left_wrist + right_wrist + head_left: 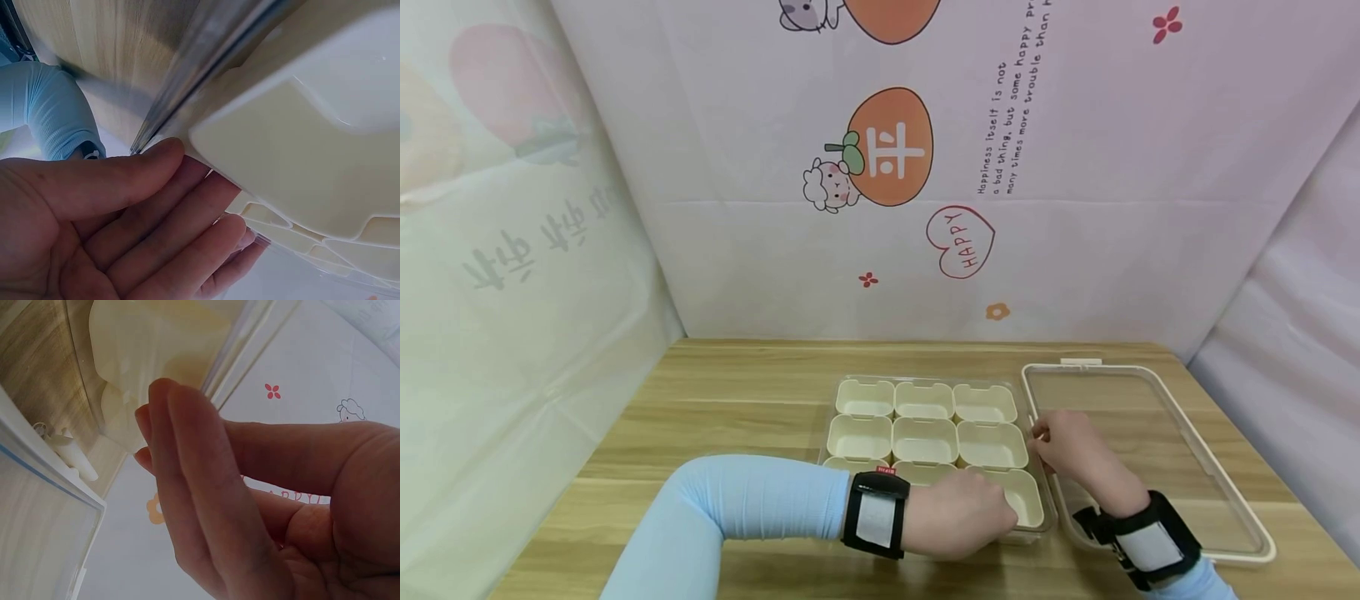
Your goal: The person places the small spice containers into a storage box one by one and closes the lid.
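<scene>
A clear plastic box stands on the wooden table with cream cups in rows of three. The left hand reaches across the box's near side, palm hidden in the head view. Its thumb and fingers pinch the edge of a near-row cream cup in the left wrist view. At the box's right side, the right hand pinches the top of the clear wall between thumb and fingertips. Beneath the right forearm lies a clear lid with a white rim.
The lid's rim lies close along the box's right side, with a white latch at its far edge. A printed cloth hangs behind the wooden table, and pale cloth closes off both sides.
</scene>
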The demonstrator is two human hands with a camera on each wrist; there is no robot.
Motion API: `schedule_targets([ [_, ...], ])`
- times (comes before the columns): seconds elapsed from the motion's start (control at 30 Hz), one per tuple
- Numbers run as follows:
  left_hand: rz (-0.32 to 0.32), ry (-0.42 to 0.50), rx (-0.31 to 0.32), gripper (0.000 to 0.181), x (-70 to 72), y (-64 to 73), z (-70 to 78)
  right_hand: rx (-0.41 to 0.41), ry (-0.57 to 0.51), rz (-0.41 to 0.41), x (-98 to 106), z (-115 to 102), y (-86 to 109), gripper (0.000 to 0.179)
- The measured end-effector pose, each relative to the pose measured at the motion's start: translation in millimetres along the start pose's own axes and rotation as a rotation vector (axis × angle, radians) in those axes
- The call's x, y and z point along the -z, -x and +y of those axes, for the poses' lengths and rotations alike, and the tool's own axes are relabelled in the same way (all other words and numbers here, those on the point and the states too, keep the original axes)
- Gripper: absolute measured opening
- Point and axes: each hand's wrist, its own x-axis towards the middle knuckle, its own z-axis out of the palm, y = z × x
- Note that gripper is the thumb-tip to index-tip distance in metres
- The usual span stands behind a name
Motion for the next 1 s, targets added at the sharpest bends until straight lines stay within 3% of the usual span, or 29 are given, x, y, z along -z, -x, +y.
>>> schedule_targets([
  [0.47,0.021,-0.023,-0.007,0.014,0.9,0.9,0.2,0.003,-0.013,-0.001,-0.2,-0.1,0.0,0.009],
  [0.63,-0.021,0.032,0.013,0.015,4.9,2.1,-2.3,-0.003,-0.009,-0.008,0.3,-1.1,-0.3,0.011],
  [0.8,-0.032,0.077,0.091,0.020,15.4,8.3,-12.7,-0.004,0.000,-0.012,1.3,-1.8,0.5,0.013],
  [1.0,0.071,0.158,0.241,0.013,17.6,26.0,-34.5,0.004,-0.012,-0.008,6.6,2.8,3.5,0.016],
])
